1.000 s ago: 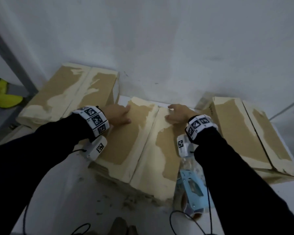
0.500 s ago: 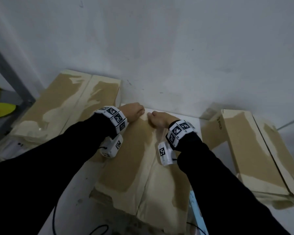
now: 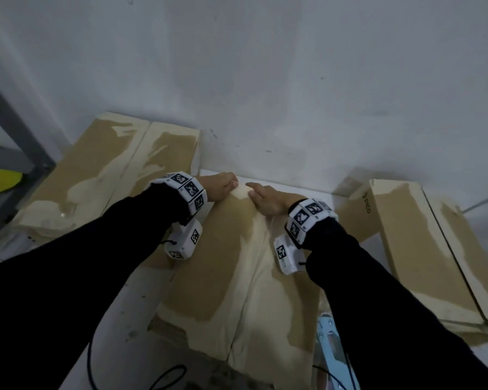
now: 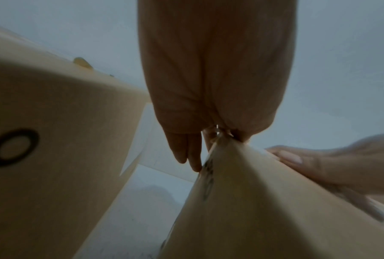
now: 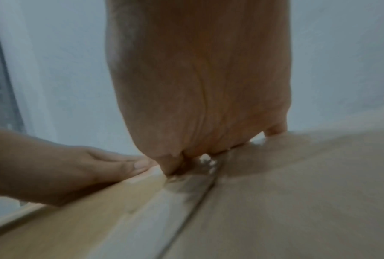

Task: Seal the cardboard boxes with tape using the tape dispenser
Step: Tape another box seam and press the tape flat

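The middle cardboard box [image 3: 231, 277], with pale tape over its centre seam, lies in front of me. My left hand [image 3: 223, 184] lies over its far edge, and in the left wrist view its fingers [image 4: 186, 152] hang down the far side. My right hand [image 3: 261, 197] presses flat on the top by the seam [image 5: 193, 210], right beside the left hand. Neither hand holds anything. The light blue tape dispenser [image 3: 331, 350] lies on the table at the box's near right corner, partly under my right sleeve.
A second taped box [image 3: 102, 181] sits at the left against the white wall [image 3: 265, 80], and a third [image 3: 423, 254] at the right. A grey metal post [image 3: 14, 128] and something yellow [image 3: 0, 178] stand at far left. Black cables [image 3: 164, 375] trail near the front edge.
Both hands have slid from apart on the box's flaps up to its far edge and come together at the seam. The view has moved closer over the box.
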